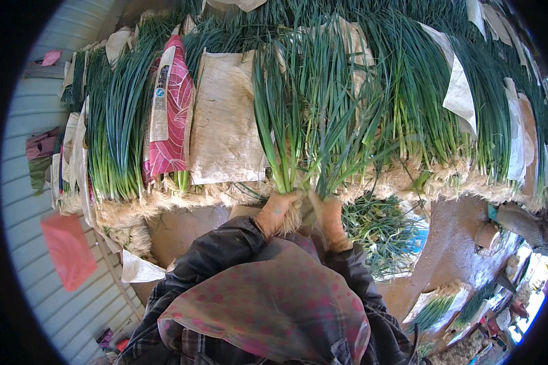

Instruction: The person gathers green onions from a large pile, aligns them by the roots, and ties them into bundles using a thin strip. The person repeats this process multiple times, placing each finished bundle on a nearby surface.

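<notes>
My left hand is closed around the base of a bunch of green onions, with pale stringy roots hanging below the fingers. Just to its right, my right hand grips the lower stems of more green onions; that hand is a little blurred. Both sets of leaves fan upward over the long row of green onions lying beyond my hands, roots towards me. A beige woven sheet lies in the row to the left of the held leaves.
A pink patterned sack piece stands among the bundles at left. Loose green trimmings are heaped on a sheet at lower right. Farther right are a small pot and another person's sleeve. A ribbed wall borders the left side.
</notes>
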A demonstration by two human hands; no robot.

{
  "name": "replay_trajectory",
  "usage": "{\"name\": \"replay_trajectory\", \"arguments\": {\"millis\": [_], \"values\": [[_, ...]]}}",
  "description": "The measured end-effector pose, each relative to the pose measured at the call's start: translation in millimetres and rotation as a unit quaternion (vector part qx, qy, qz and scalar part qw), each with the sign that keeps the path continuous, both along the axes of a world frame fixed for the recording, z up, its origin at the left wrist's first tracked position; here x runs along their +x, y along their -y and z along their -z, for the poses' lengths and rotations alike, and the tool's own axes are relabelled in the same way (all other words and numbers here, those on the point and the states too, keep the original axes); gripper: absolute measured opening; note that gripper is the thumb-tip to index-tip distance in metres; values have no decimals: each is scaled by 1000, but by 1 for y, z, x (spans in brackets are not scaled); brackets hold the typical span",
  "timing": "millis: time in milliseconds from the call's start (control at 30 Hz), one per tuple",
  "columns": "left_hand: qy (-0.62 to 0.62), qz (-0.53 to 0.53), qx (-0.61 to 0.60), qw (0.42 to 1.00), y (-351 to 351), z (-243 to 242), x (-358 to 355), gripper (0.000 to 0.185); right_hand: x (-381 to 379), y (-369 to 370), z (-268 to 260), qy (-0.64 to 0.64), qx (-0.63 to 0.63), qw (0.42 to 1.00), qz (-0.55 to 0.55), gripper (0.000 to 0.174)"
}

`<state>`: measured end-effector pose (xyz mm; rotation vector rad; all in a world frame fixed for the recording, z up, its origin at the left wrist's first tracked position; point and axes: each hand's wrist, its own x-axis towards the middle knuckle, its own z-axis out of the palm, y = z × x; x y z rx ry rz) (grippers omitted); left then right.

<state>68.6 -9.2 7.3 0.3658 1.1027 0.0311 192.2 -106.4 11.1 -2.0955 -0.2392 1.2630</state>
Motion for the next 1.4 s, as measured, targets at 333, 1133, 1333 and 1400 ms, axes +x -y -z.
{"name": "replay_trajectory", "arguments": {"millis": [333, 1133, 1333, 1400], "values": [[156, -19, -93, 983, -17, -13, -9, 29, 56, 191, 31, 147, -327, 904, -233, 48], [157, -10, -15, 987, -20, -19, -15, 16, 86, 61, 38, 284, -227, 839, -405, 66], [-7, 28, -116, 993, -11, 14, -4, 17, 97, -29, 139, 234, -241, 867, -368, 69], [-14, 47, -84, 995, -11, 18, -4, 18, 94, -39, 125, 155, -190, 889, -388, 70]]}}
